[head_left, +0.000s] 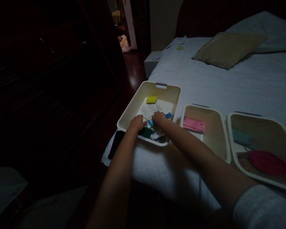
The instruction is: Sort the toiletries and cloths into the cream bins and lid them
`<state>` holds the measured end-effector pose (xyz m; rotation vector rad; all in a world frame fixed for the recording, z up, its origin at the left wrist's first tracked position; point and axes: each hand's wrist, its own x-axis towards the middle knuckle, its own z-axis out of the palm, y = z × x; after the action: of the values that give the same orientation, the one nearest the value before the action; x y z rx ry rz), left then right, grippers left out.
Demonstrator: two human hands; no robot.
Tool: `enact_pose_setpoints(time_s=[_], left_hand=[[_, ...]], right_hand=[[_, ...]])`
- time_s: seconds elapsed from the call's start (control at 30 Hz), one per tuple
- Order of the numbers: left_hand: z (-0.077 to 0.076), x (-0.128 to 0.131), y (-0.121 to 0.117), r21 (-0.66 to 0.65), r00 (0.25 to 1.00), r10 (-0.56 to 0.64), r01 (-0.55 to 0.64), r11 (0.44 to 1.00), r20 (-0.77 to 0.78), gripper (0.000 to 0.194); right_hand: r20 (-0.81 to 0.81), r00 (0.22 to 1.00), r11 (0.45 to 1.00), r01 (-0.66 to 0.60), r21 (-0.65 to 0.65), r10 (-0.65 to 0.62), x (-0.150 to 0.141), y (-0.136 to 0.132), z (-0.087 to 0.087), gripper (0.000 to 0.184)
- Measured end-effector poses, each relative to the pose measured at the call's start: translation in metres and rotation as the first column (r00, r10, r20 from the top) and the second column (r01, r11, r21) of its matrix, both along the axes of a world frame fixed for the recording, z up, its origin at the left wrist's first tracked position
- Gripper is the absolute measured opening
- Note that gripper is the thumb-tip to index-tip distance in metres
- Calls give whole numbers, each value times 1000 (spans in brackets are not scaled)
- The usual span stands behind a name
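Observation:
My right hand (pixel 159 117) is closed around a slim blue and clear bottle-like thing (pixel 149 123) inside a cream plastic basket (pixel 128 115); a blue end (pixel 168 115) sticks out on its right. My left hand (pixel 137 122) is at the left end of this thing, fingers curled down; whether it grips it is hidden. Also in the basket lie a yellow sponge-like block (pixel 152 100), a crumpled whitish clear plastic bag (pixel 149 110), a dark green flat thing (pixel 146 132) and a small white item (pixel 156 135) near the front wall.
Right of it stand a basket (pixel 216 133) with a pink folded cloth (pixel 194 124) and another basket (pixel 274 127) with a red bundle (pixel 267 163) and a grey-green item (pixel 241 136). All rest on a white-covered bed (pixel 219 86) with a pillow (pixel 228 49). Dark furniture is left.

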<state>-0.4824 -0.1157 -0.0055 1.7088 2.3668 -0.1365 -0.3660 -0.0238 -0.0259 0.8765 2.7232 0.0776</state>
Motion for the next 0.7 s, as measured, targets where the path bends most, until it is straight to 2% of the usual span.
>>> enact_pose_setpoints(time_s=[0.17,0.3,0.7], left_hand=[[-2,0,1,18,999,8,-9,1000,39,36],[-2,0,0,17,998,22,-23,1000,53,36],[-1,2,-6,24,997,6,-8,1000,71,37]], right_hand=[[6,1000,999,30,-19,-30,-4,6,-11,32],[7,1000,1000,22,-23,-22,-3,6,-12,31],[23,1000,1000,-19,-1,19,2,-4,9,30]])
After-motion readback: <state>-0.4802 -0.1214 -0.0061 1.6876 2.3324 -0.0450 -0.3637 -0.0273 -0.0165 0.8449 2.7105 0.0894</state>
